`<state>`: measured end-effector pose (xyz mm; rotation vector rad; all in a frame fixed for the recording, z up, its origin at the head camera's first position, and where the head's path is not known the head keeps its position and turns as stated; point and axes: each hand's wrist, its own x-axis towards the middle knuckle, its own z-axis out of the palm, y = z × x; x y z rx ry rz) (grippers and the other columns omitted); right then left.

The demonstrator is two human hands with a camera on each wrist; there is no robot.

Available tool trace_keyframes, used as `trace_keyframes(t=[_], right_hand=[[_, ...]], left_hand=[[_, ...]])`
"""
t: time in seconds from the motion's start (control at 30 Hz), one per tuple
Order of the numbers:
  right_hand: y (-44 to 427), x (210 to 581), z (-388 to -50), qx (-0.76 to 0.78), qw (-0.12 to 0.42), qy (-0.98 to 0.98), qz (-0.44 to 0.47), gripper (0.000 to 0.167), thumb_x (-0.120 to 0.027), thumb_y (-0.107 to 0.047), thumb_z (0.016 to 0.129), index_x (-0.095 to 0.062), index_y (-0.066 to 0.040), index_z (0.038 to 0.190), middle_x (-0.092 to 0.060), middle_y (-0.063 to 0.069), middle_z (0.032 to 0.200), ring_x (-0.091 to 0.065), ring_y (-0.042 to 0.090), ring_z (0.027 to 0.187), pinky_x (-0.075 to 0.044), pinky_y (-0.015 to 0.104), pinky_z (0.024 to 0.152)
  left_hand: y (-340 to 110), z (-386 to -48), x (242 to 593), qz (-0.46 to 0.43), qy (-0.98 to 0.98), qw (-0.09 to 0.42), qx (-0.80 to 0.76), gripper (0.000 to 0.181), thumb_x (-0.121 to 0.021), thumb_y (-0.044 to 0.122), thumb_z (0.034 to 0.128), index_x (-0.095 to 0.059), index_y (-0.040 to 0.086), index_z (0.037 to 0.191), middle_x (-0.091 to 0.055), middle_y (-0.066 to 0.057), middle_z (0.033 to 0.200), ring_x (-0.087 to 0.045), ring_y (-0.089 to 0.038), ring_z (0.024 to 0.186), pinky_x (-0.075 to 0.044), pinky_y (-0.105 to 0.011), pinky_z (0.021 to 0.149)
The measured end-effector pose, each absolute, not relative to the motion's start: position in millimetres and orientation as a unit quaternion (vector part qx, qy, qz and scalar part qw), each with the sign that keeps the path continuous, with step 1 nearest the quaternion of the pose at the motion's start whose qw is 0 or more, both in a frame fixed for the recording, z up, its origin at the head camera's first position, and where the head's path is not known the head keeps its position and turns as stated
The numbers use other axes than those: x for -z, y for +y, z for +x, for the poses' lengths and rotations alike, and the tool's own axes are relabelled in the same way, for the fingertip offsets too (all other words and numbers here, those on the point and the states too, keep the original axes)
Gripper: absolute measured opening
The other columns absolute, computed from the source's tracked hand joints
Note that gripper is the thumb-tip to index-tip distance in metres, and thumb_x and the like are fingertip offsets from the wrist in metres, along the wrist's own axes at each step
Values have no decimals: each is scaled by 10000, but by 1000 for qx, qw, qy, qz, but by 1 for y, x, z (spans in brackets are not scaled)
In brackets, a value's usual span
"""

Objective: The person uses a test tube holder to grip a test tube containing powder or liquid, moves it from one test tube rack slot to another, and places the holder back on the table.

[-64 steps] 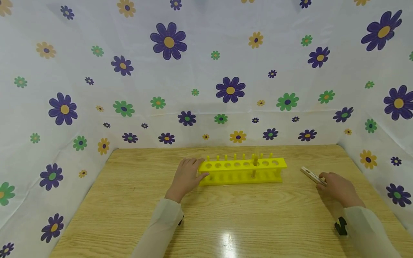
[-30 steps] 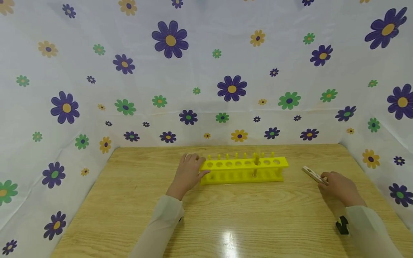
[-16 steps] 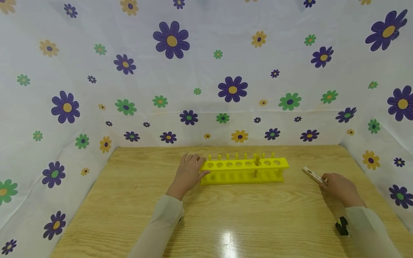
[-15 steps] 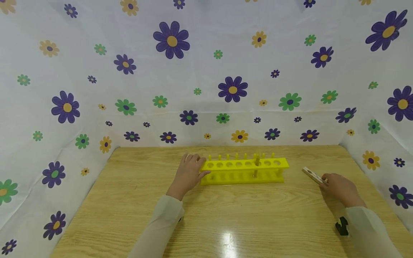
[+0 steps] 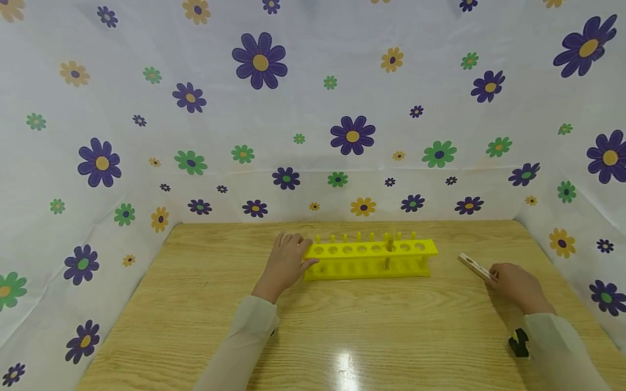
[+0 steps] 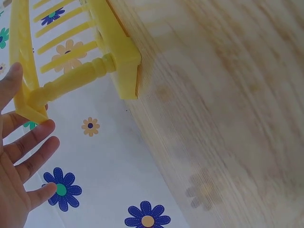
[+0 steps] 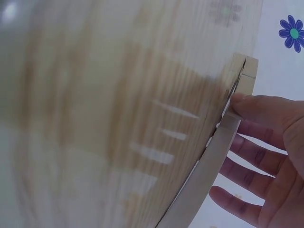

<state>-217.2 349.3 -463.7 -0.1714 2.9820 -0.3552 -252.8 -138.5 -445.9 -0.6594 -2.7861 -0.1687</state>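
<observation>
A yellow test tube rack [image 5: 367, 256] stands on the table, one row of round holes along its top. My left hand [image 5: 285, 266] grips the left end of its top bar, thumb at the front, fingers behind. The left wrist view shows the thumb against the rack's bar [image 6: 23, 52] and the other fingers spread past its end. One test tube [image 5: 389, 244] with brownish contents stands upright towards the rack's right. To the right, my right hand [image 5: 518, 286] pinches the near end of a wooden test tube holder [image 5: 473, 265], which lies slantwise on or just above the table.
The wood-grain table [image 5: 371, 336] reaches back to a white cloth [image 5: 303, 108] with printed flowers, which also hangs at left and right. Pegs [image 5: 358, 237] rise behind the rack's top. A black wrist device [image 5: 519, 343] sits under the right sleeve.
The head view has shifted slightly. My left hand keeps its place on the rack. My right fingertips have drawn back a little along the wooden holder, which lies as before.
</observation>
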Motion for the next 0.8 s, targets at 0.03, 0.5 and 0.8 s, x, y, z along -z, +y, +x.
trace_keyframes(t=[0.03,0.5,0.8], right_hand=[[349,464,-217,119,67,989,-56,197,-634,-138,866,-635,57,894,-663,157,790,-558,173,618,-485,403,575],[349,463,-215,127,73,988,-50,183,-644,-125,859,-625,57,860,-632,115,732,-498,163,596,-437,350,542],[348,462,-214,125,63,989,-49,160,-627,-116,856,-624,43,837,-623,111,720,-480,170,598,-435,361,548]], left_hand=[[-139,-253,446,-228,-962,137,59,420,-583,443,885,-583,120,1153,-583,-72,1099,-543,-271,1080,-293,-518,1106],[-140,-252,445,-228,-962,138,64,420,-588,437,884,-583,120,1161,-586,-77,1100,-551,-268,1067,-292,-521,1105],[-139,-252,444,-227,-963,134,63,429,-580,446,887,-584,122,1170,-591,-74,1110,-554,-266,1085,-285,-527,1108]])
